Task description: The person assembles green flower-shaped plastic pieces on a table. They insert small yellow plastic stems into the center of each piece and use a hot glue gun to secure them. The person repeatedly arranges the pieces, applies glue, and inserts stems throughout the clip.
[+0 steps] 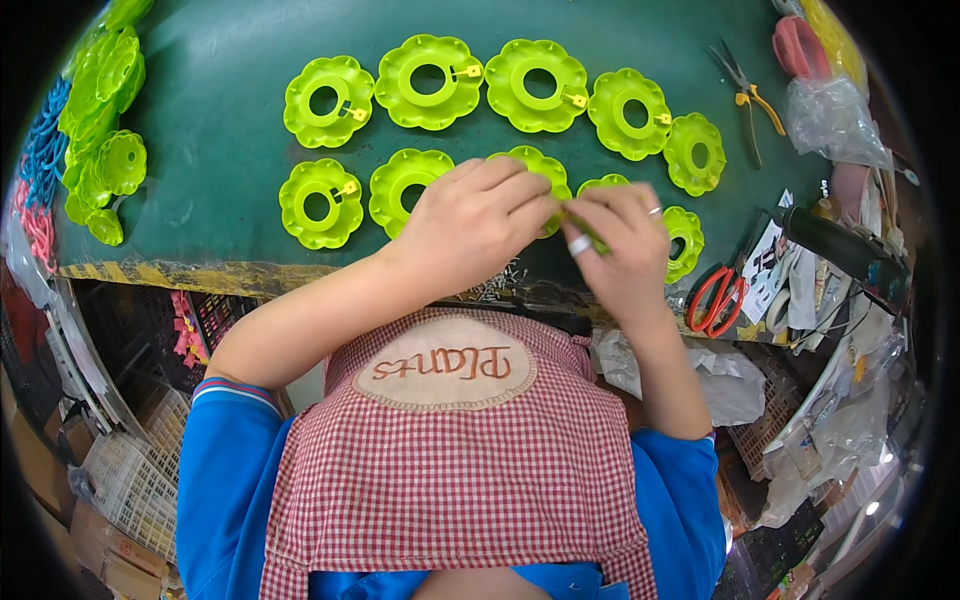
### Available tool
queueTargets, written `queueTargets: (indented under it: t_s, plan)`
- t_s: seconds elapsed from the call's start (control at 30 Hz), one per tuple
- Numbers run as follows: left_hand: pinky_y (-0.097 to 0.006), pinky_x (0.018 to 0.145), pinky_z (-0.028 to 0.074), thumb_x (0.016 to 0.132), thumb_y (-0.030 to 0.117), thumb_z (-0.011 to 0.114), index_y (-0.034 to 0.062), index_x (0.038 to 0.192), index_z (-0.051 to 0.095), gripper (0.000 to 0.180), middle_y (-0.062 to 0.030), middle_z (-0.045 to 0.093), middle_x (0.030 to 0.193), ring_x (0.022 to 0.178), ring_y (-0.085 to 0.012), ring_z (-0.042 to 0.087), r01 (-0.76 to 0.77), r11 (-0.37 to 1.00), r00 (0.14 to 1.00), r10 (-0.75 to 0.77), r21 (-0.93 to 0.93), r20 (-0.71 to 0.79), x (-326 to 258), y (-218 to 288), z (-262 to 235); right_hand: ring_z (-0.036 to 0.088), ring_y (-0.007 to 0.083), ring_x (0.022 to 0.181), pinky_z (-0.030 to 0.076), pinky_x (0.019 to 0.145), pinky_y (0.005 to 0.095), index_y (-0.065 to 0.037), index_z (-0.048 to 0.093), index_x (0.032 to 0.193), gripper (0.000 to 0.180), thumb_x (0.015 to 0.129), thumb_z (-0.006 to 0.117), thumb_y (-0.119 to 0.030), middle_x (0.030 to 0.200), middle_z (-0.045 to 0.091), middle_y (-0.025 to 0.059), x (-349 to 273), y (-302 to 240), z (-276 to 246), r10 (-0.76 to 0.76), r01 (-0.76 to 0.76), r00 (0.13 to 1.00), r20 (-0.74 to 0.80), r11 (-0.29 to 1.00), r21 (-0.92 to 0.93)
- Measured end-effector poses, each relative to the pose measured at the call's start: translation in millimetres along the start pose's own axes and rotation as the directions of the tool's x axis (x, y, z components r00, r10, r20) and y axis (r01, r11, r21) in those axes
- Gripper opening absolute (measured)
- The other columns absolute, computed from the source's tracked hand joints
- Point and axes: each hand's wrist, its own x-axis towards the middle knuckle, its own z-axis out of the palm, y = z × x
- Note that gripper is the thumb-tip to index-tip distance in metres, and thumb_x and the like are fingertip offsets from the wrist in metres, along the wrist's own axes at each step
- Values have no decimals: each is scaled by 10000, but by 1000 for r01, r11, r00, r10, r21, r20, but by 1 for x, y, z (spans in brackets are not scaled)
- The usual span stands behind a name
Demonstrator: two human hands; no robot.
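Two rows of bright green flower-shaped plastic rings (430, 83) lie on the green tabletop, most with a small yellow piece (467, 71) on the rim of the central hole. My left hand (478, 218) is closed above the nearer row, its fingertips pinched; what they grip, if anything, is hidden. My right hand (622, 240), slightly blurred and with rings on its fingers, meets it at the fingertips. A narrow green piece (588, 230) is pinched in the right hand's fingers. Behind both hands, a partly covered flower-shaped ring (530, 160) shows.
Stacked green flower-shaped parts (105, 90) and blue cords (45, 140) sit at the far left. Pliers (748, 95), red-handled scissors (716, 300) and plastic bags (835, 120) are at the right. Small metal screws or pins (495, 283) lie by the table's front edge (200, 278).
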Motion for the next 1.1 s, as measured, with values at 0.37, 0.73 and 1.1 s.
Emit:
queueTargets:
  t_s: [0.37,0.73,1.1]
  plan:
    - [-399,974,491,700,251,747,115,1113,668,441,-50,589,1247,1110,-242,587,-162,972,958,115,168,262,-2,-8,0,603,256,878,494,764,375,-81,737,1010,293,719,744,-51,926,653,51,19,15,-18,21,-22,999,26,999,43]
    - [-427,736,533,810,153,648,45,762,652,118,-144,622,844,817,-327,648,214,889,976,-214,405,-47,133,-137,-4,684,278,915,522,828,338,-51,723,1025,186,853,654,-69,985,711,126,171,111,20,84,-84,996,-40,996,-20]
    - [-396,755,526,781,190,676,87,802,687,105,-73,626,877,876,-272,634,-97,924,994,106,371,-3,125,-122,-13,697,203,804,540,756,325,-11,722,1024,216,847,703,-133,919,738,97,157,86,3,284,-324,937,204,926,197]
